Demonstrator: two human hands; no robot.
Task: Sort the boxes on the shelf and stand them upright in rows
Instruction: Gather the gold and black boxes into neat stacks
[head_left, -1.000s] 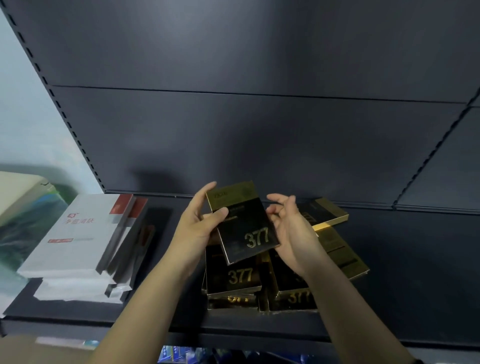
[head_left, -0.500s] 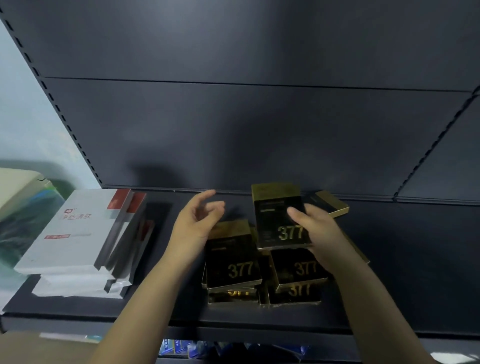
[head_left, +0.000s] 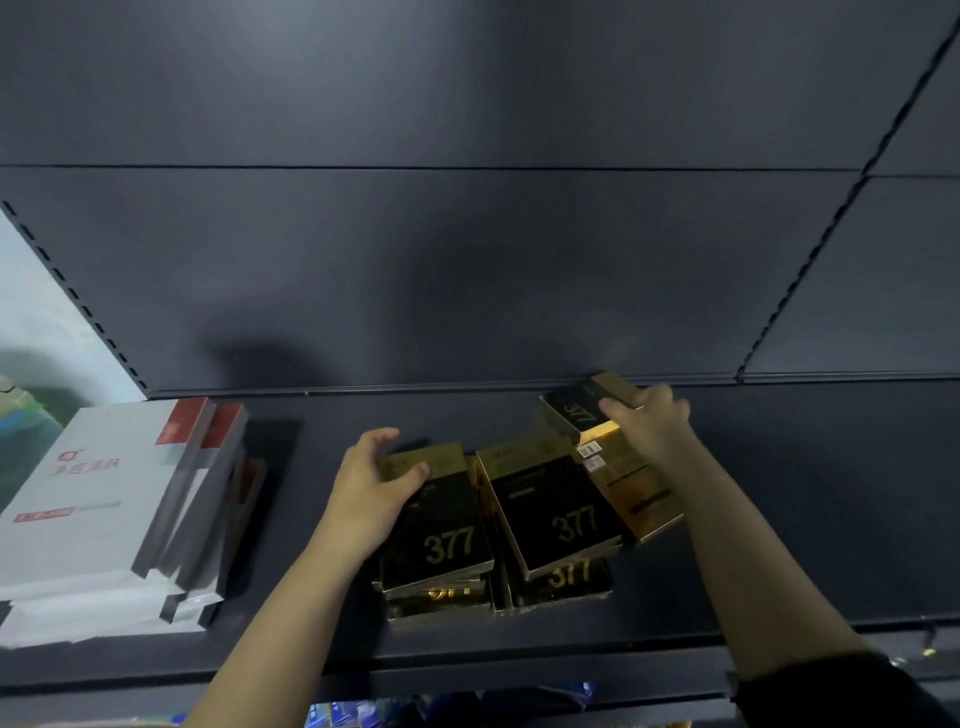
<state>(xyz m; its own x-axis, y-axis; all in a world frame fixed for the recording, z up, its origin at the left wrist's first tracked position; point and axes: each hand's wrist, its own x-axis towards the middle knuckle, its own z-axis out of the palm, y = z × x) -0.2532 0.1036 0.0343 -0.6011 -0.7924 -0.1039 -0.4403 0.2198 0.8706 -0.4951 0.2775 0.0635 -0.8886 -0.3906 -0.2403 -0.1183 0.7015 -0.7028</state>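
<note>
Several black-and-gold boxes marked 377 lie flat in a loose pile on the dark shelf (head_left: 779, 519). My left hand (head_left: 371, 491) holds the far left corner of the top box of the left stack (head_left: 441, 530), with the thumb on its gold end. Beside it lies the top box of the middle stack (head_left: 561, 514). My right hand (head_left: 649, 423) grips the gold end of the far box (head_left: 576, 408), which lies turned round at the back of the pile. Under it, a gold box with a barcode (head_left: 631, 486) lies face down.
A stack of flat white boxes with red marks (head_left: 104, 499) lies at the shelf's left end. The dark back panel (head_left: 467, 286) rises right behind the pile. Bare shelf stretches to the right of the pile. Blue packs (head_left: 337, 714) show on the level below.
The box passed from both hands to my right hand now lies on the middle stack. My right hand moved back to the far box. My left hand came down onto the left stack.
</note>
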